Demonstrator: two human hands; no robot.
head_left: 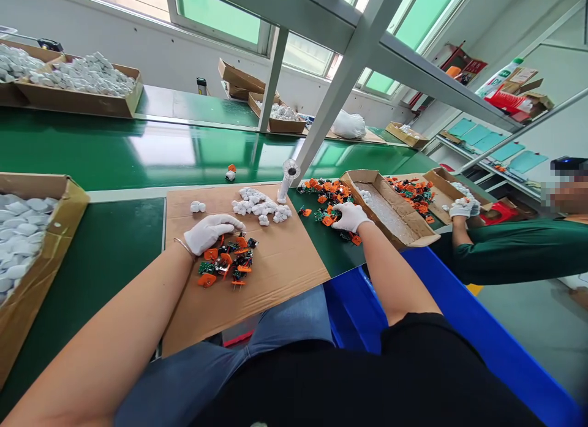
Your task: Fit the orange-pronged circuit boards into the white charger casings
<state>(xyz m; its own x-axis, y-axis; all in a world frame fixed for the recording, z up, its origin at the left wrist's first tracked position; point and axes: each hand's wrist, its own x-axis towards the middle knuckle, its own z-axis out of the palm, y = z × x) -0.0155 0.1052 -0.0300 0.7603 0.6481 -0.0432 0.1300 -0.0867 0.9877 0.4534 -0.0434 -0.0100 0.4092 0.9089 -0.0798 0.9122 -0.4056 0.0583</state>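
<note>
Orange-and-black parts point(225, 261) lie in three heaps: one on the cardboard sheet point(285, 268) before the person, a second heap point(324, 191) on the green bench point(124, 264) to its right, and a third heap point(416, 197) beyond the shallow carton point(404, 209). Individual parts overlap and cannot be counted reliably; one single part point(304, 212) sits apart at the second heap's near-left edge.

Two white-gloved hands are at work. Left hand point(212, 232): fingers curved over the far edge of the first heap; whether it pinches a part cannot be told. Right hand point(350, 219): thumb and fingers parted, reaching into the second heap; any grip is hidden.

White pieces on the sheet form one large cluster point(255, 201) and one small group point(198, 206) well to its left. One small fan point(285, 182) stands upright beside the cluster. One carton of white pieces point(50, 274) stands at far left. One co-worker's gloved hand point(459, 207) shows at right, near white pieces.
</note>
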